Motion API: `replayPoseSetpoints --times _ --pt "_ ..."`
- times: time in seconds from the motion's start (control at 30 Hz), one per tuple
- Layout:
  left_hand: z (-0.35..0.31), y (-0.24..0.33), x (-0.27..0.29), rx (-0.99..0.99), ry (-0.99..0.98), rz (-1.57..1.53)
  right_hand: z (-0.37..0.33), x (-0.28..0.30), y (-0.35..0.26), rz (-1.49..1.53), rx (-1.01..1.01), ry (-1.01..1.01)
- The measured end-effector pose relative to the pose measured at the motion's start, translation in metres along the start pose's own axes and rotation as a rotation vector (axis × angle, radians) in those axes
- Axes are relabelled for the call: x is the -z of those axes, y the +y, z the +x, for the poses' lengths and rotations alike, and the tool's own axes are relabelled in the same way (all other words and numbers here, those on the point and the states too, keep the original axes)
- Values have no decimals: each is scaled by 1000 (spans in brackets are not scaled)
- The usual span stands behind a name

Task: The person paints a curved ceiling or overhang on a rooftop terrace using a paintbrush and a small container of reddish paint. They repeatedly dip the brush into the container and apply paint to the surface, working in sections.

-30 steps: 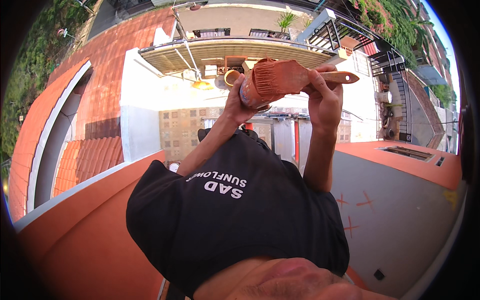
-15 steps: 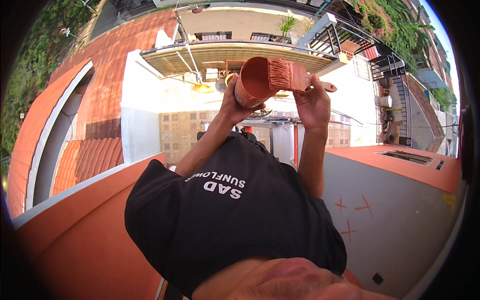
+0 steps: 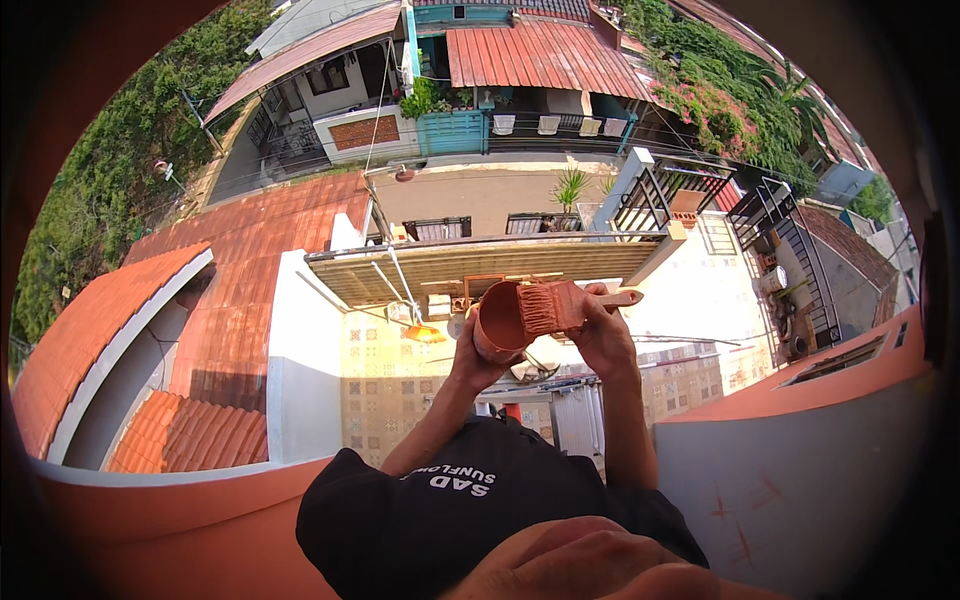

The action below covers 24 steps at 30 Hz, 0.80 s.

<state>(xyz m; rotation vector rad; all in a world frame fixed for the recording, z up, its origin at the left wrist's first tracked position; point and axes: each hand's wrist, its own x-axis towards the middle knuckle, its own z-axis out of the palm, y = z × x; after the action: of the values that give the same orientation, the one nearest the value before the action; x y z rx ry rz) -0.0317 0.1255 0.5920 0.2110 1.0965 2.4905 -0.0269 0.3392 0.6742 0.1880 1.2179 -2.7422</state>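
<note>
My left hand (image 3: 474, 356) is wrapped round a small round paint pot (image 3: 497, 325), which tips so that its reddish-brown inside shows. In my right hand (image 3: 606, 335) is a wide paintbrush (image 3: 568, 305), gripped where its handle meets the head. Thick reddish-brown paint coats the bristles and head. The bristles point left and overlap the pot's right rim; whether they touch it I cannot tell. Both hands are held out in front of my chest, high above the tiled yard.
Below lies a patterned tiled yard (image 3: 385, 400), with a metal ladder (image 3: 577, 425) beneath my arms. An orange-topped wall (image 3: 200, 510) runs at left, a grey wall (image 3: 760, 500) at right. Tiled roofs (image 3: 190, 430) adjoin on the left. A gate (image 3: 675, 190) stands beyond.
The view has tilted up, showing the street and houses beyond. My hands, the pot and the brush sit lower in the picture. Both grips remain the same.
</note>
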Motion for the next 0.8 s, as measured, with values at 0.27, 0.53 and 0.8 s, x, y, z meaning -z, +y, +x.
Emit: replayPoseSetpoints --times 0.27,0.53,0.8 --pt "29 -7 17 193 -21 -491 30 -11 -26 193 169 -137" --pt "43 11 -7 -58 -67 -183 44 -71 -106 96 425 -250" --pt "88 58 -36 68 -75 -570 49 -167 -196 -163 1104 -282"
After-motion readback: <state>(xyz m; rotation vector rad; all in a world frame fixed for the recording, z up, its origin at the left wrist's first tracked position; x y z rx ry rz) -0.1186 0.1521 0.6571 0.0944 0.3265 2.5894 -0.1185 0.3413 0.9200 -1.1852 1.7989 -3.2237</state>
